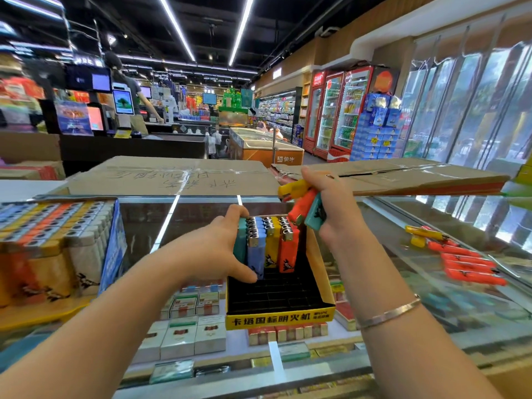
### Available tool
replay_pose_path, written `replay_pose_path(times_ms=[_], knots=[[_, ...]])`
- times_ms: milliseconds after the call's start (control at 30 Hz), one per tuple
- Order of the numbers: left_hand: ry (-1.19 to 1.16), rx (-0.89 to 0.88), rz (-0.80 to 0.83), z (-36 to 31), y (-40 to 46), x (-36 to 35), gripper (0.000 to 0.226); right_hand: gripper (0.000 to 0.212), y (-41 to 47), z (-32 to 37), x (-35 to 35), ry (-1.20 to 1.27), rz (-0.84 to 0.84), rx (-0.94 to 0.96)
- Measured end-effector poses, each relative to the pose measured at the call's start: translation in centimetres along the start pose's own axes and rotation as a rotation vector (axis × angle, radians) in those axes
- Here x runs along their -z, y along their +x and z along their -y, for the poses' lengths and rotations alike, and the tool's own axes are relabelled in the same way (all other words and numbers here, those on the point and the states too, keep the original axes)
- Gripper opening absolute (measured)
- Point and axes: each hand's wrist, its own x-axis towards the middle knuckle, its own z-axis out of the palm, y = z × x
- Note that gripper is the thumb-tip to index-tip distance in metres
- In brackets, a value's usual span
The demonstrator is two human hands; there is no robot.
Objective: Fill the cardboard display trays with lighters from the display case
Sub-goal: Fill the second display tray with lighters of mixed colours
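A yellow cardboard display tray [280,318] with a black grid insert stands on the glass counter. Its far rows hold upright teal, blue, yellow and orange lighters [266,246]; the near slots are bare. My left hand [221,251] grips the left end of those upright lighters, thumb in front, fingers behind. Just above the tray's right far corner, my right hand [334,208] holds a bunch of loose lighters [302,200], yellow, orange and teal. More loose orange and yellow lighters [460,263] lie on the glass to the right.
A full tray of lighters [54,243] stands at the left on the counter. Flattened cardboard boxes [172,175] lie across the back of the glass counter [403,326], with cigarette packs beneath the glass. A person stands at a checkout far left.
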Motion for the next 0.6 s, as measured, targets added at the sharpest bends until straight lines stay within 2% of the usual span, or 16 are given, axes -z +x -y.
replay_pose_path(times_ms=[67,133,233,333,400,500,600], knots=[[-0.004,-0.037,-0.037,-0.4,-0.2,0.8,0.095,0.031,-0.2,-0.2,0.0,-0.035,0.056,0.021],[-0.144,-0.112,-0.106,-1.5,-0.7,1.5,0.096,0.025,-0.5,-0.3,-0.1,-0.057,0.127,0.05],[-0.316,-0.272,-0.318,-3.0,-1.3,1.3,0.06,0.035,-1.1,-0.3,-0.6,-0.072,0.221,0.116],[-0.389,-0.362,-0.507,-3.6,-1.5,0.6,0.029,0.025,-1.6,-0.3,-1.1,-0.028,0.261,0.13],[-0.428,-0.347,-0.621,-3.3,-1.4,0.5,0.012,0.023,-1.6,-0.2,-0.9,-0.024,0.252,0.101],[-0.497,-0.307,-0.712,-2.8,-1.1,0.8,0.016,0.022,-1.5,-0.1,-0.5,-0.055,0.24,0.039],[-0.507,-0.338,-0.738,-2.8,-1.1,1.2,0.024,0.013,-1.0,0.0,0.2,-0.087,0.116,0.029]])
